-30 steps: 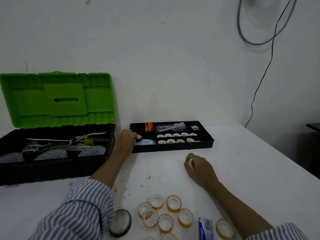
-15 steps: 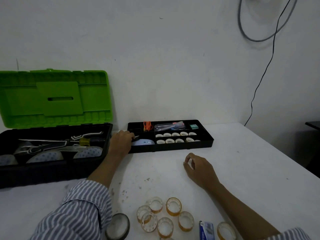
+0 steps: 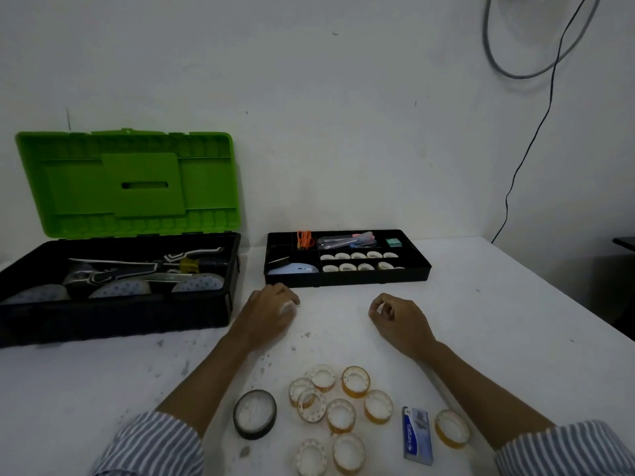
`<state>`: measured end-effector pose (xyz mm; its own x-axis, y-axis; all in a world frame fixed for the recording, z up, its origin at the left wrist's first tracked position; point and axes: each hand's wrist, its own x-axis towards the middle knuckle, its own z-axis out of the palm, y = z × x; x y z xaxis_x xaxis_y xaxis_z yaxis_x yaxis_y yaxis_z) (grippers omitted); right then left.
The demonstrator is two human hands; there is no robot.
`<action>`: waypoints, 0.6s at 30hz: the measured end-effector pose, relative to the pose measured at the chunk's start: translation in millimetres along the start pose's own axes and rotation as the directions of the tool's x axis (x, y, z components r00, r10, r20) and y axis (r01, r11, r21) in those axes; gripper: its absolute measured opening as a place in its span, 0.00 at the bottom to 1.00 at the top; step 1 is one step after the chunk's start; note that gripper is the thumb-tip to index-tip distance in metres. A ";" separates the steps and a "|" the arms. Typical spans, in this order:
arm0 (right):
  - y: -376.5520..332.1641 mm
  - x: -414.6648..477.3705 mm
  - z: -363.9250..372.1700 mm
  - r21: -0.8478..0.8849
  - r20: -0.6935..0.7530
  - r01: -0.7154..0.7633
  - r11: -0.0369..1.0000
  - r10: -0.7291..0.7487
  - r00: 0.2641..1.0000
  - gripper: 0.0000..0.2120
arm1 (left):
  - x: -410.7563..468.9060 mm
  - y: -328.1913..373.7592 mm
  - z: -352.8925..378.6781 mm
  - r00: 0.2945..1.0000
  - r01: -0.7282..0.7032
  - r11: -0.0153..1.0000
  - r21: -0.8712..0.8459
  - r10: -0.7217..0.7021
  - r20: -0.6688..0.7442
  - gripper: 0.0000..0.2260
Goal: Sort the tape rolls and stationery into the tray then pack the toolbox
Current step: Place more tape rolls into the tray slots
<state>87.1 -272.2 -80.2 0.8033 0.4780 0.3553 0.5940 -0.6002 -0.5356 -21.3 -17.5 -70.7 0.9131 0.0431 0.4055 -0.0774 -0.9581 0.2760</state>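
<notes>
Yellowish-clear tape rolls [image 3: 341, 424] are what's left to sort. They sit loose in a bunch on the white table [image 3: 498, 321] close to me, with one more off to the right past a blue box [image 3: 417, 435] that I take for staples. A bigger black tape roll [image 3: 256, 435] lies flat just left of the bunch.

Both hands are up ahead of that pile, between it and the black tray [image 3: 347, 280]. My left hand [image 3: 271, 310] rests palm down on the table, loosely bent, holding nothing. My right hand [image 3: 398, 317] lies on its side, lightly curled with thumb near forefinger, and I can't spot anything in it. Neither touches a roll, so my guess is I'm between picks and the next grab is back toward me.

The tray makes sense where it is, right beside the open toolbox [image 3: 113, 317] so it can drop in last. Its long compartments already hold two rows of small rolls [image 3: 357, 261] standing side by side. Orange bands [image 3: 305, 239], pens [image 3: 347, 240] and a little green thing [image 3: 392, 242] fill the back slots.

The toolbox has its green lid [image 3: 127, 183] leaning on the wall, and a yellow-handled screwdriver [image 3: 192, 265] lies inside.

There's white writing along the blue box, but it's too blurry to read. I can't see any other labels.
</notes>
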 end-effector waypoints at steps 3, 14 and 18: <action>-22.5 -0.7 -0.6 0.195 0.244 0.071 0.978 -0.118 0.963 0.03 | -11.6 -2.4 6.3 0.991 0.121 0.990 -0.073 -0.116 0.063 0.25; -92.1 14.2 4.0 0.158 0.806 0.209 0.965 -0.248 0.538 0.09 | -10.5 -4.1 6.9 0.975 0.213 0.967 -0.142 -0.200 0.101 0.19; -93.2 38.9 -1.0 0.144 0.772 0.169 0.975 -0.218 0.597 0.09 | -9.0 -1.7 6.6 0.972 0.227 0.962 -0.150 -0.216 0.087 0.17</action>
<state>62.9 -198.3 -15.7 0.3173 0.9113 -0.2623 0.7089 -0.4116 -0.5727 -26.7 -18.1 -80.6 0.9396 0.2241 0.2586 0.0729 -0.8695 0.4886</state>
